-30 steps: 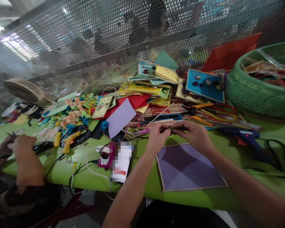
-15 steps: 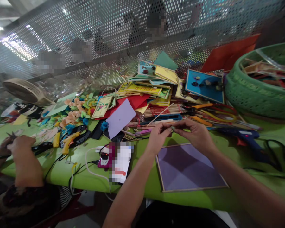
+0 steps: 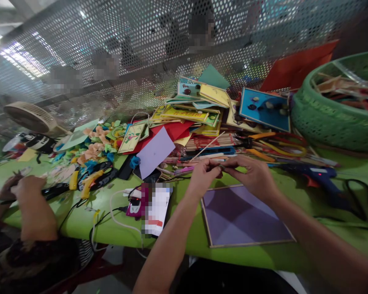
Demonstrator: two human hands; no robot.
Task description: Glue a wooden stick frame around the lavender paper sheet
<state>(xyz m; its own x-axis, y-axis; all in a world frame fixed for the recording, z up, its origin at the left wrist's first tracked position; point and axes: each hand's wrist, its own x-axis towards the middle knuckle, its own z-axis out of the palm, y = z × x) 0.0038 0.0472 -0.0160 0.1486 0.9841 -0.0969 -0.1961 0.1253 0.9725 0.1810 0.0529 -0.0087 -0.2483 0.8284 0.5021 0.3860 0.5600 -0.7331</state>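
My left hand (image 3: 205, 176) and my right hand (image 3: 252, 173) meet fingertip to fingertip over the far edge of a purple board. Both are closed in a pinch around one tiny greenish piece (image 3: 221, 166), too small to name. Below them the purple board (image 3: 245, 220), edged with thin wooden strips, lies flat on the green table (image 3: 184, 241). To the right of my right hand rests a blue glue gun (image 3: 323, 179) with a red light showing. A phone (image 3: 157, 210) lies left of my left forearm, beside a purple power strip (image 3: 138, 206).
Behind my hands are bundled sticks (image 3: 213, 143), orange-handled pliers (image 3: 260, 136) and a pile of decorated cards (image 3: 187, 114). A green basket (image 3: 334, 122) stands at right. At left, a co-worker's hands (image 3: 24, 185) work near paper flowers (image 3: 95, 147). Cables hang over the front edge.
My hands stay almost in place, fingertips shifting slightly around the tiny piece, which is now more covered. The co-worker's hands barely move.
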